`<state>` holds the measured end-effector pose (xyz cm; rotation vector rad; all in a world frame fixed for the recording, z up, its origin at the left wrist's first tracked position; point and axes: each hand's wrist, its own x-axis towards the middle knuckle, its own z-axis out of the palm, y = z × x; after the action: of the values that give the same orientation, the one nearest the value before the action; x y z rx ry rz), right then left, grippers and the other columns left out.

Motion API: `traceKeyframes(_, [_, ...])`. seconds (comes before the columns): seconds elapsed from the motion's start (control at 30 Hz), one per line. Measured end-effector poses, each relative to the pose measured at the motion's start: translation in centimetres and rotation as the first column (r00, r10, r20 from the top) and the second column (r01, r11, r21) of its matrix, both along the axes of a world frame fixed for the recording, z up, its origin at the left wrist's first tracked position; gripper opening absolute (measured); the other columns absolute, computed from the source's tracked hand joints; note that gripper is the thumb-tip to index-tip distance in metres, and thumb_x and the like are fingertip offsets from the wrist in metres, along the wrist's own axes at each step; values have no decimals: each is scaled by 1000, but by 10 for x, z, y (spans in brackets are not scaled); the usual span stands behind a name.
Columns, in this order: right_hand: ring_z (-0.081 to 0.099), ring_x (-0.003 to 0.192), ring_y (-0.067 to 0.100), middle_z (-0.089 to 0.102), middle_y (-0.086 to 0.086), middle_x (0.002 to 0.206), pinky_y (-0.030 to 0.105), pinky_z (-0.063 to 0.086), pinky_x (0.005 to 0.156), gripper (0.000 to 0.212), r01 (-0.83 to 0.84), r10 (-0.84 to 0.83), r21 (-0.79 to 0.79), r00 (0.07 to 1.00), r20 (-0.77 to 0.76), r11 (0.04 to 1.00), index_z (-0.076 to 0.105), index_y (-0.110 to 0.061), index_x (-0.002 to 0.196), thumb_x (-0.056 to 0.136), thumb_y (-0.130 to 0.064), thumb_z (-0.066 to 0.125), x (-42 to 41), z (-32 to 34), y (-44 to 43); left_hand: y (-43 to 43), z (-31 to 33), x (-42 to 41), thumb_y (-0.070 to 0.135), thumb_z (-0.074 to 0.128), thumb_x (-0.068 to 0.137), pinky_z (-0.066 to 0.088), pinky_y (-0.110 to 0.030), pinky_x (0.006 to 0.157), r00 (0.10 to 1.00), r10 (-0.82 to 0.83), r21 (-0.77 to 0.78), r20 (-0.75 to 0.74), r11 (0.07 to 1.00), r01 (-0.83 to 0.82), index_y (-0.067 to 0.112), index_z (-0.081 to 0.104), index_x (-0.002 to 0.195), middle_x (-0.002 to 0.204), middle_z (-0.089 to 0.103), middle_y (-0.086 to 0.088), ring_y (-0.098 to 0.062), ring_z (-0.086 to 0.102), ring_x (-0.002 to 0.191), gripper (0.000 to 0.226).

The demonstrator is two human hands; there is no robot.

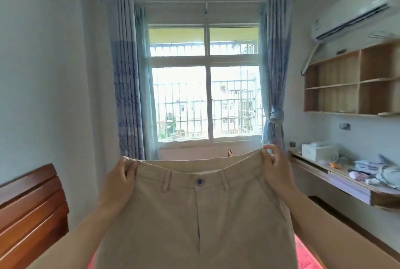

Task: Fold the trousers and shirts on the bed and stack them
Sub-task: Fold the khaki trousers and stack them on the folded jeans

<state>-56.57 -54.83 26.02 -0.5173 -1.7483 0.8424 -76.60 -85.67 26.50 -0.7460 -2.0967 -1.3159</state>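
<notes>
The beige trousers are held up by the waistband, front side showing, with 1 blue button at its centre. The left hand is closed on the waistband's left corner, and the right hand pinches the right corner. Below the trousers, a strip of pink bedding is seen, most of it blocked by the cloth. Left of the trousers, a wooden headboard is visible; right of them, a cluttered desk. Beyond the trousers, a barred window is framed by 2 blue curtains.
</notes>
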Motion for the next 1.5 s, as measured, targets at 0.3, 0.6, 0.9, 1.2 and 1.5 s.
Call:
traceKeyframes(0.3, [57, 82, -10, 62, -20, 92, 16, 41, 65, 17, 3, -4, 59, 1000, 18, 998, 53, -48, 102, 86, -52, 53, 12, -20, -6, 3, -30, -26, 29, 47, 95, 37, -29, 62, 997, -60, 32, 49, 998, 59, 23, 55, 86, 77, 60, 10, -9, 56, 77, 13])
traceKeyframes(0.6, [53, 68, -10, 59, -16, 68, 3, 36, 56, 26, 41, -49, 124, 997, 66, 991, 56, -31, 75, 91, -50, 47, 35, -29, 11, 9, -62, -8, 36, 44, 95, 33, -6, 63, 998, -4, 124, -64, 992, 12, 30, 47, 85, 79, 56, 29, 15, 50, 74, 13])
traceKeyframes(0.9, [51, 70, 19, 54, -3, 64, 33, 38, 63, 34, 87, 36, -327, 935, 353, 941, 55, -6, 73, 93, -34, 54, 17, -152, 36, 33, -175, 4, 29, 52, 93, 38, -34, 70, 889, 53, -18, 455, 999, -51, 21, 58, 80, 72, 60, 9, -28, 59, 82, 17])
traceKeyframes(1.2, [63, 73, 13, 68, 1, 78, 27, 50, 67, 14, -259, 327, -416, 940, 100, 872, 63, -12, 85, 85, -25, 66, -17, -143, -63, 132, -184, 99, 23, 50, 96, 45, -37, 58, 691, -381, 390, 614, 908, 154, 21, 57, 81, 67, 57, -6, -19, 52, 60, 17])
traceKeyframes(1.5, [54, 104, -1, 58, -6, 111, 18, 44, 85, 22, -493, 521, -232, 850, 77, 839, 71, -22, 94, 82, -5, 66, -34, -123, -44, 150, -118, 91, 15, 52, 94, 43, -12, 49, 776, -497, 565, 389, 794, 224, 13, 61, 81, 60, 60, 8, 1, 53, 51, 15])
